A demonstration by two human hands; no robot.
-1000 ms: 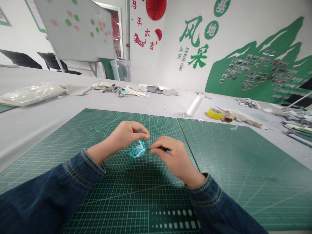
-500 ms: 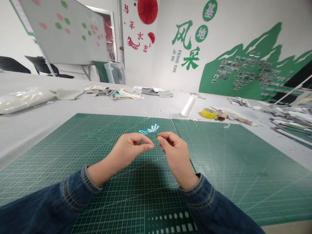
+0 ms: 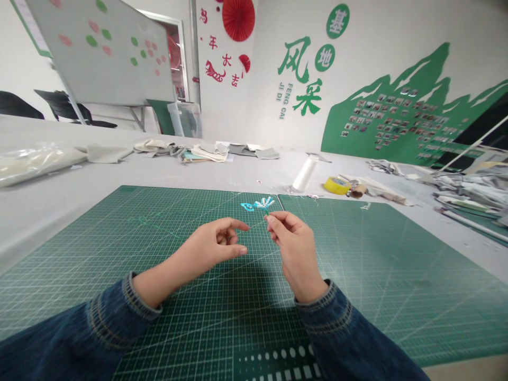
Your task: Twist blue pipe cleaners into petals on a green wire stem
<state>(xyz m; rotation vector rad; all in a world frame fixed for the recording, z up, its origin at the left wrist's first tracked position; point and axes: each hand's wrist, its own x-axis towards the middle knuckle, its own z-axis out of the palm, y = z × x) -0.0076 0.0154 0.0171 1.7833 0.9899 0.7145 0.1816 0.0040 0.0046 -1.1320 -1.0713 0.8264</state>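
Between its thumb and fingers, my right hand [image 3: 296, 238] pinches the green stem of a small blue-and-white flower [image 3: 263, 203], which looks beaded. White-and-blue petals fan out above the fingertips, and a bright blue loop points left. My left hand [image 3: 222, 241] is just to the left, thumb and index finger apart and the other fingers curled. A faint thin thread seems to run from near the left index fingertip to the right hand; I cannot tell whether the left hand touches it. Both hands are above a green cutting mat [image 3: 178, 312].
Green thread [image 3: 154, 221] lies on the mat's left part. Behind the mats are a white thread cone [image 3: 305, 173], yellow tape [image 3: 337, 185] and fabric pieces [image 3: 210, 152]. A plastic-wrapped bundle [image 3: 37, 163] lies left; cloth scraps [image 3: 472, 188] pile up right.
My left thumb and index finger have spread apart, and the left hand has shifted slightly left. My right hand has moved the flower slightly right and up, turning it a little.
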